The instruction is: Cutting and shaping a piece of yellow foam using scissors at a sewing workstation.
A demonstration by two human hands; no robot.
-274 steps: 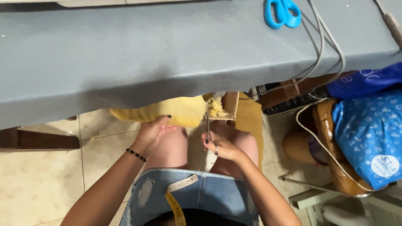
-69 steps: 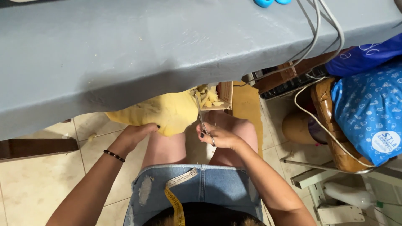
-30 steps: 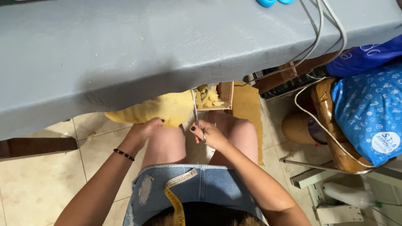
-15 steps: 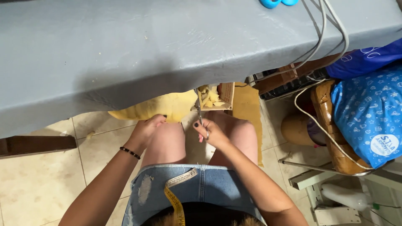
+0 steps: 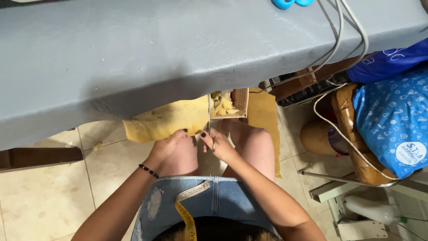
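Now left hand [image 5: 171, 145] pinching yellow fabric [image 5: 167, 119] edge, right hand [image 5: 218, 145] gripping scissors [image 5: 209, 118] (apparently), blades raised higher than before.

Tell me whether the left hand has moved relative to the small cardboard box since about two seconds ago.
Yes. The left hand has shifted right, toward the small cardboard box of scraps, and now grips the yellow fabric closer to the right hand.

A sheet of yellow fabric [image 5: 167, 120] is held below the near edge of the grey covered desk [image 5: 156, 49], above the lap. A small cardboard box of scraps [image 5: 228, 103] is set just right of it. A blue patterned bag [image 5: 392, 116] is placed far right.
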